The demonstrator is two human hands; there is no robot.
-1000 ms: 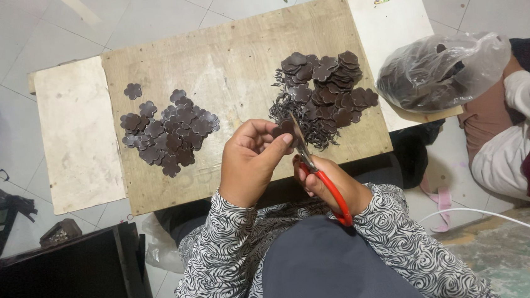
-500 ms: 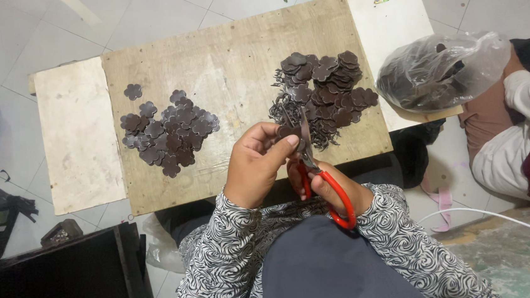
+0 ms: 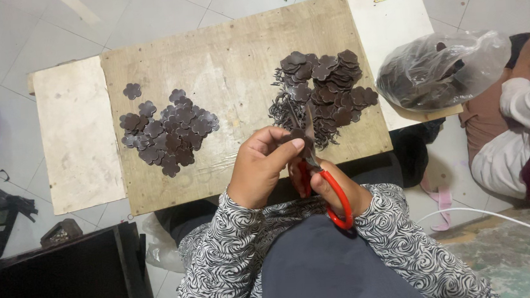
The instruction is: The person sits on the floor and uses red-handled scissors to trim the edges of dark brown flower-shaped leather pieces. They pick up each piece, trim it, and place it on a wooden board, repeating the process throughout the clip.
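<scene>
Left hand [image 3: 261, 168] pinching small brown flower-shaped piece [image 3: 293, 135] at fingertips. Right hand [image 3: 334, 191] closed around red-handled scissors [image 3: 324, 179], blades up toward 12 o'clock at piece. Trimmed pile [image 3: 166, 134] at 10 o'clock. Risk: fingertip nicked, blades close to thumb.

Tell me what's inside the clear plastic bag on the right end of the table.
The clear plastic bag holds a heap of dark brown pieces, like the flower-shaped cutouts piled on the wooden board. Glare and wrinkled plastic hide their shapes and how many there are.
</scene>
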